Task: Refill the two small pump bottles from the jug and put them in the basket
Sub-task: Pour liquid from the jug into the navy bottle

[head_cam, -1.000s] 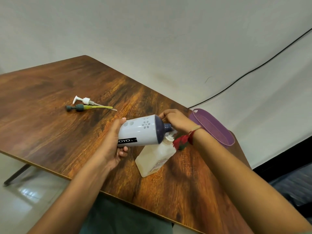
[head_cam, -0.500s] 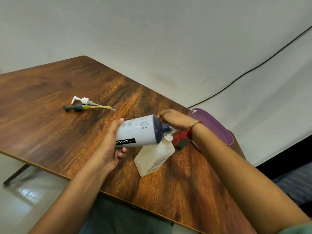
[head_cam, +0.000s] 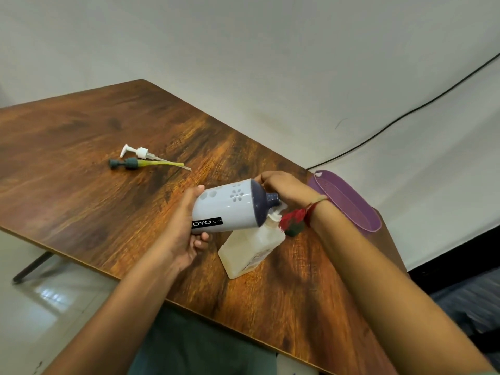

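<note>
A white bottle [head_cam: 227, 209] with a dark blue shoulder and neck lies tipped almost level above the table. My left hand [head_cam: 186, 234] grips its base end. The bottle's neck points down at the open mouth of a cream square bottle [head_cam: 250, 251] standing on the table. My right hand [head_cam: 286, 189] curls around the white bottle's neck, just above the cream bottle's mouth. Whether liquid is flowing is hidden. A purple basket [head_cam: 349, 204] stands to the right, behind my right wrist.
Two loose pump heads lie at the left of the wooden table [head_cam: 81, 169]: a white one [head_cam: 140, 152] and a grey one with a yellow-green tube [head_cam: 135, 163]. A black cable [head_cam: 405, 112] runs along the wall. The table's front edge is near my body.
Both hands keep the same hold, and the white bottle stays tipped over the cream bottle with almost no shift.
</note>
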